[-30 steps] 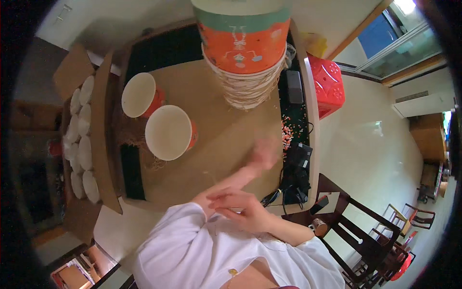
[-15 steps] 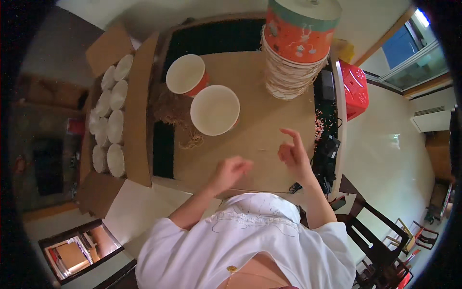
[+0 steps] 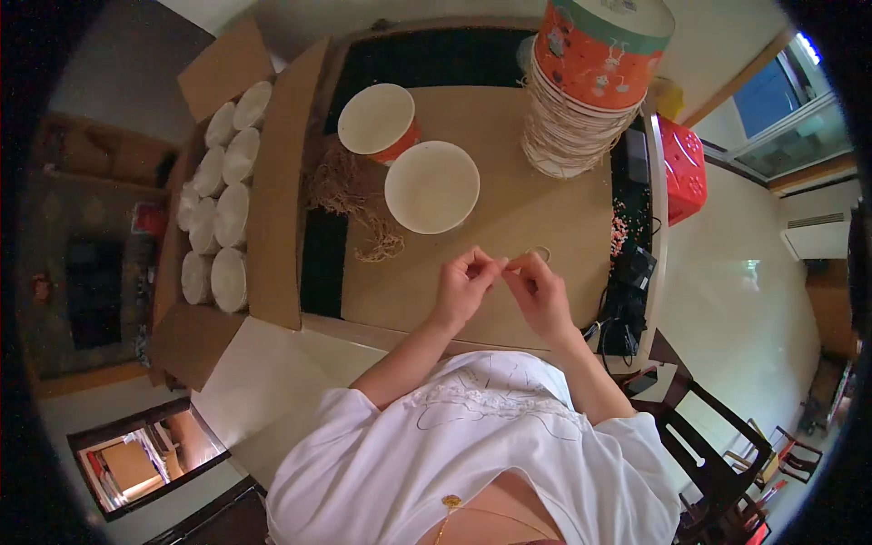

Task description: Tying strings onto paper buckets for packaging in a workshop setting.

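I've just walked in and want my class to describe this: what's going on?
A person's left hand and right hand meet over a cardboard sheet, fingers pinched together; what lies between them is too small to tell. A thin loop shows just beyond the right hand. Two open paper tubs stand farther left, beside tangled string. A tall stack of tubs, string around its lower part, stands farther off on the right.

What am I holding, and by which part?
Seemingly a thin strand, looped beyond the right hand and pinched where it meets the left hand; exact part hidden.
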{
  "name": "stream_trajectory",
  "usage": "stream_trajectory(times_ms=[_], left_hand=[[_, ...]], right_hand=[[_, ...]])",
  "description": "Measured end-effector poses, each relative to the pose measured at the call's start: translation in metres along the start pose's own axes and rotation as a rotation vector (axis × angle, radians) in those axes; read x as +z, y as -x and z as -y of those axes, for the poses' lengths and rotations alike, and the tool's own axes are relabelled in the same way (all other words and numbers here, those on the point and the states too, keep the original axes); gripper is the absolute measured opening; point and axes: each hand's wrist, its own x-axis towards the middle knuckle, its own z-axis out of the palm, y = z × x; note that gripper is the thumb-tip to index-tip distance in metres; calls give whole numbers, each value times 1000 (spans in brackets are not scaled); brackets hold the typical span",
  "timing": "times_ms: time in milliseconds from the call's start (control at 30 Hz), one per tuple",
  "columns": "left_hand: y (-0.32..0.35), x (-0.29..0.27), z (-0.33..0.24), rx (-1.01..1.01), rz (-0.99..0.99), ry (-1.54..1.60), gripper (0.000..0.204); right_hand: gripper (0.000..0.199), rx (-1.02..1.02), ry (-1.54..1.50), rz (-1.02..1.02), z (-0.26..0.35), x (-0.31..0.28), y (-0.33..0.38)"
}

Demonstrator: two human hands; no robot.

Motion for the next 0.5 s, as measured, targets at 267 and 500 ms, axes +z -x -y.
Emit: stream_trajectory(times_ms=[267, 500], left_hand=[[-4, -5, 12, 77, -16, -141, 29], [0, -12, 13, 15, 107, 3, 17]], right_hand=[[4, 81, -117, -100, -9, 18, -4], [4, 121, -194, -106, -11, 23, -2]])
